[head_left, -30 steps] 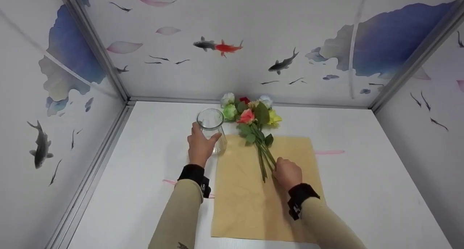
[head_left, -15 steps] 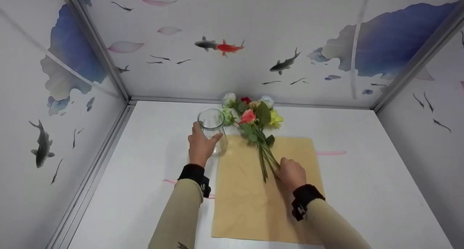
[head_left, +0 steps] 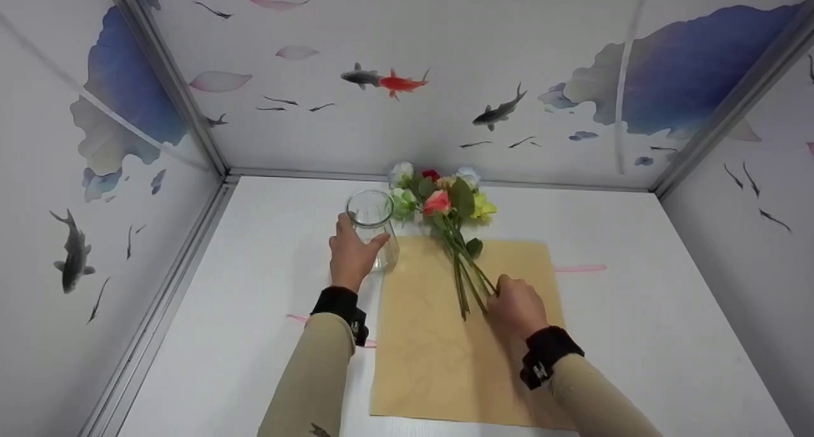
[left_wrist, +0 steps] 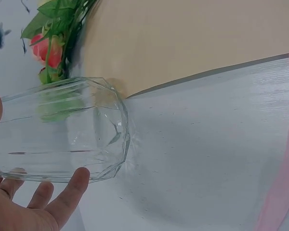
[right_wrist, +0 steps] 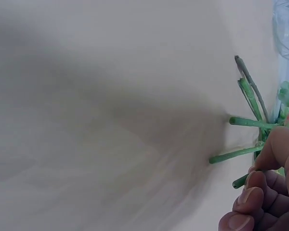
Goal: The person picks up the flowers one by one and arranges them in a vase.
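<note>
A clear glass vase (head_left: pixel 385 256) stands at the paper's upper left corner, its wide mouth upward. My left hand (head_left: pixel 351 257) grips its left side, thumb in front; in the left wrist view the fingers (left_wrist: pixel 72 195) lie along the faceted glass. Artificial flowers (head_left: pixel 437 203) in pink, yellow, red, green and white lie in a bunch to the vase's right, stems pointing toward me. With thumb and fingertips, my right hand (head_left: pixel 518 306) pinches one green stem (right_wrist: pixel 240 181) near its cut end. Other stems (right_wrist: pixel 236 156) fan out beside it. Blooms are mostly out of the right wrist view.
A sheet of brown kraft paper (head_left: pixel 426 367) lies under the stems on the white table (head_left: pixel 636 335). Pink tape strips (head_left: pixel 580 268) mark the tabletop. Printed panels (head_left: pixel 407 131) with fish and blue leaves enclose the back and sides, right behind the flowers.
My right hand has shifted right and a little toward me, drawing its stem away from the others. The leaves below the pink flower have changed position. My left hand and the vase stay put.
</note>
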{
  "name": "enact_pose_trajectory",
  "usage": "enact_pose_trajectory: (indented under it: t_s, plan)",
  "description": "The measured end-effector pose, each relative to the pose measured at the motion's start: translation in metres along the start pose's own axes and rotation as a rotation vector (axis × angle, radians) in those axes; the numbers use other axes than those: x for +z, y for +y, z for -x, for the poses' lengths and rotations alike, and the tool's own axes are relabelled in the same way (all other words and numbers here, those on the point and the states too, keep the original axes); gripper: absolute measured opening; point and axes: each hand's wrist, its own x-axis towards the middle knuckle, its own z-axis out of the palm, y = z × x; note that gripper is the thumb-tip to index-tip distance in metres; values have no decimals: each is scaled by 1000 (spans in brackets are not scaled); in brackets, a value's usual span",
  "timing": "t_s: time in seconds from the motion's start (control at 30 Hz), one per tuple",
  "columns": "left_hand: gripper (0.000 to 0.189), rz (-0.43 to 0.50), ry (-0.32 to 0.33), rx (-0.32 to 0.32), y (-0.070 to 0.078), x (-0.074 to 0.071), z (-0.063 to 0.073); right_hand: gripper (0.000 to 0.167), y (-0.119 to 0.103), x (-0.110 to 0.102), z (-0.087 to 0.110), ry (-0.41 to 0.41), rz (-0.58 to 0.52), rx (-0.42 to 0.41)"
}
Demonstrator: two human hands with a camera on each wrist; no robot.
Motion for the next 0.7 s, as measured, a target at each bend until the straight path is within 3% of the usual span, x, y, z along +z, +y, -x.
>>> enact_pose_trajectory:
  t_s: [0.27, 0.47, 0.7]
  plan:
    - [104, 3, -7, -16, 0, 0, -2, 10, -1, -5, 2, 4, -43, -22]
    - [100, -16, 3, 25, -2, 0, -2, 13, -1, -7, 4, 5, -106, -24]
    - [93, -14, 31, 69, -3, 1, 0, 5, -1, -9, 3, 5, -152, -24]
